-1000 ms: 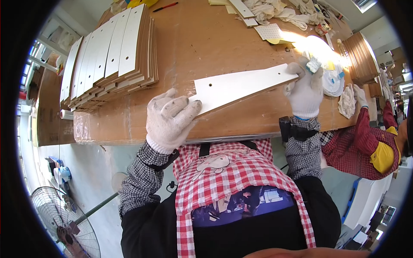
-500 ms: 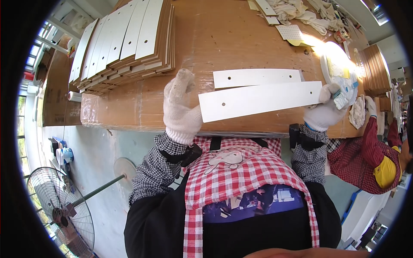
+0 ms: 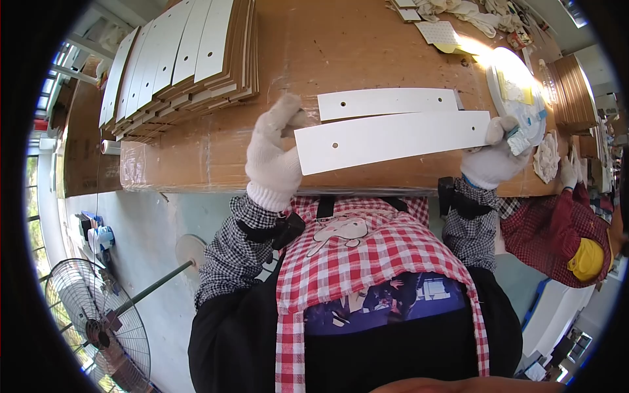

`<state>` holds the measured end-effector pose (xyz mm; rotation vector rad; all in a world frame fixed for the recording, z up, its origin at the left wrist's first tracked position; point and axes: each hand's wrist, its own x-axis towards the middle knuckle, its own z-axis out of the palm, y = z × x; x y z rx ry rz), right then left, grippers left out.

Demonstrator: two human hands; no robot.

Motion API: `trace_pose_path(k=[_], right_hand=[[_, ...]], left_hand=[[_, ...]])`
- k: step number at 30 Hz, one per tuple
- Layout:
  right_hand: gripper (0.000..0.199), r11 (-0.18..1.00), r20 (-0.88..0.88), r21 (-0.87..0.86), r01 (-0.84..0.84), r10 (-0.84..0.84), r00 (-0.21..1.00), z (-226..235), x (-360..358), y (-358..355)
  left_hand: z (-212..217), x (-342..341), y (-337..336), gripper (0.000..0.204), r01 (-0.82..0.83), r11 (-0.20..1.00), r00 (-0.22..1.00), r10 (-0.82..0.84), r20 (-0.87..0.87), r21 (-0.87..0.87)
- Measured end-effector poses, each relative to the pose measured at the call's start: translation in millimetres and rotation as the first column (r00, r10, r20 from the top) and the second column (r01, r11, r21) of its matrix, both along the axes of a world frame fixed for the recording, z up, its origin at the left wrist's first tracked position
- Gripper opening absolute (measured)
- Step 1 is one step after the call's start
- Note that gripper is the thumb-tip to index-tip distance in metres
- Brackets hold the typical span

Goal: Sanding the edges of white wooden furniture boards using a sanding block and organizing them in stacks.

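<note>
A white strip (image 3: pixel 386 103) has appeared near the brown bench (image 3: pixel 301 46)'s front edge. Gloved right hand (image 3: pixel 496 157) clamps a flat two-holed white board (image 3: pixel 393 142); gloved left hand (image 3: pixel 272 157), fingers apart, perhaps touches it.

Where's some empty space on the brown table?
The biggest bare patch on the brown table lies between the stack of white boards and the crumpled cream cloths, beyond the rear flat white board. A smaller strip borders the stack's near side, left of the white-gloved left hand. The right end, near the tall brown stack, is crowded.
</note>
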<state>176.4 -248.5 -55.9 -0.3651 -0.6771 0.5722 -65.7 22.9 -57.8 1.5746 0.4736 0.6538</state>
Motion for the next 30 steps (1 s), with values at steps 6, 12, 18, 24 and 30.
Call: trace_pose_path(k=[6,12,18,24,30], right_hand=[[0.051,0.988,-0.085,-0.051,0.149,-0.153,0.985,-13,-18,12],[0.047,0.845,-0.086,-0.535,-0.012,-0.041,0.995,-14,-73,33],[0.033,0.643,0.375,-0.655,0.397,-0.180,0.910,53,-43,47],[0.034,0.756,0.790,-0.482,0.442,0.157,0.593,139,-47,101],[0.042,0.840,0.872,-0.466,0.278,0.381,0.308,166,-71,155]], left_hand=[[13,5,-27,0.088,0.261,0.965,0.963,-0.261,0.065,0.011],[3,23,-26,0.083,0.383,0.833,0.855,-0.154,0.496,-0.400],[0,12,-23,0.076,0.444,0.749,0.868,-0.223,0.443,-0.492],[11,11,-36,0.075,0.526,0.736,0.847,-0.404,0.347,-0.427],[27,10,-36,0.062,0.519,0.759,0.845,-0.525,0.102,-0.393]])
